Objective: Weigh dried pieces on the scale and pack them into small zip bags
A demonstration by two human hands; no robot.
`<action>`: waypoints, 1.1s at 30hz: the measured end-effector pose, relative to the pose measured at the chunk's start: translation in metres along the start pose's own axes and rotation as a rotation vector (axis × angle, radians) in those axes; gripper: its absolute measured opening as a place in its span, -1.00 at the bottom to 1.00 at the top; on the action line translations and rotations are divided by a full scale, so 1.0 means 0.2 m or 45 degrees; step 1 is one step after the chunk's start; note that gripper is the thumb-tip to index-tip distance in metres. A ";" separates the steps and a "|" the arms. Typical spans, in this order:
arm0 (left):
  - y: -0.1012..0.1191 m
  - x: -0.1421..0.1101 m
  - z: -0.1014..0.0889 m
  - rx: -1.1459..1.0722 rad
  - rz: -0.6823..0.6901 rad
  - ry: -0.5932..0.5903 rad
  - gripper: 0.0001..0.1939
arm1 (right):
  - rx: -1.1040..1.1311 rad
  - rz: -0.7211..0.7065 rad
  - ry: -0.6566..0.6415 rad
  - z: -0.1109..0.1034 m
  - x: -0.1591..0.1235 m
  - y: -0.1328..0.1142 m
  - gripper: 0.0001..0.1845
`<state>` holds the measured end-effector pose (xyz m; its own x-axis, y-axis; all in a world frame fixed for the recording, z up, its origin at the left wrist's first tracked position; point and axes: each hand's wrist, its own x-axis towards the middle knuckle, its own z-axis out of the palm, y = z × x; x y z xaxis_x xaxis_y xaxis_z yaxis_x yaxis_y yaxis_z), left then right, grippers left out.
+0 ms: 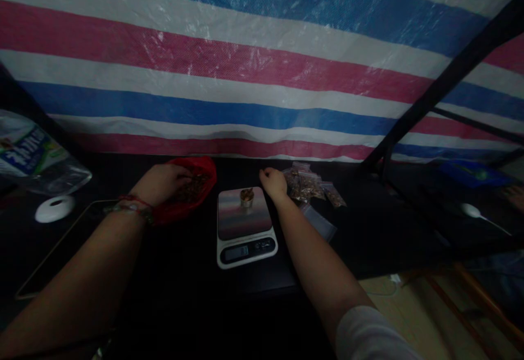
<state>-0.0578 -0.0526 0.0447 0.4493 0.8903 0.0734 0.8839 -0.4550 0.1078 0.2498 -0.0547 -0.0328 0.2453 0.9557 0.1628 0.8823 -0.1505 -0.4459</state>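
My left hand (pixel 161 184) reaches over a red plastic bag (pixel 207 166) of small brown dried pieces (pixel 194 185). Its fingers are bent together at the pieces; dim light hides what they hold. My right hand (pixel 275 183) rests on the table with fingers curled and nothing visible in them, right of a kitchen scale (pixel 245 226). On the scale's metal plate stands a small metal cup (pixel 246 201) with brown pieces in it. Several small zip bags (pixel 305 183) filled with similar pieces lie beside my right hand. Flat zip bags (pixel 319 222) lie partly behind my right forearm.
A clear plastic bottle (pixel 36 155) and a white rounded object (pixel 55 208) are at the left, near a dark flat panel (pixel 61 245). Striped sheeting (pixel 245 76) hangs behind the black table. Right, beyond a black frame bar (pixel 434 93), lie a white spoon (pixel 472 211) and a co-worker's hand (pixel 514 193).
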 end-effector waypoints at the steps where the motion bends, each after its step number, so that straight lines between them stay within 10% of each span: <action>1: 0.00 0.00 -0.01 -0.009 0.003 0.034 -0.67 | 0.000 0.002 0.006 0.00 0.00 0.00 -0.57; 6: 0.15 -0.03 -0.04 -0.225 0.234 0.171 -0.70 | 0.014 0.030 -0.001 0.00 0.01 0.00 -0.59; 13: 0.53 -0.11 0.06 -0.459 0.923 -0.099 -0.80 | 0.059 0.034 0.020 0.02 0.02 0.02 -0.58; 22: 0.55 -0.09 0.23 -0.295 1.019 -0.076 -0.84 | 0.071 0.009 0.042 0.02 0.02 0.02 -0.59; 33: 0.54 -0.12 0.19 -0.098 1.045 0.094 -0.79 | 0.085 0.016 0.017 0.00 0.01 0.01 -0.59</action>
<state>0.0321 -0.1222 0.0180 0.9361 0.2722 0.2227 0.2657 -0.9622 0.0591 0.2522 -0.0523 -0.0339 0.2616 0.9504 0.1684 0.8507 -0.1446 -0.5054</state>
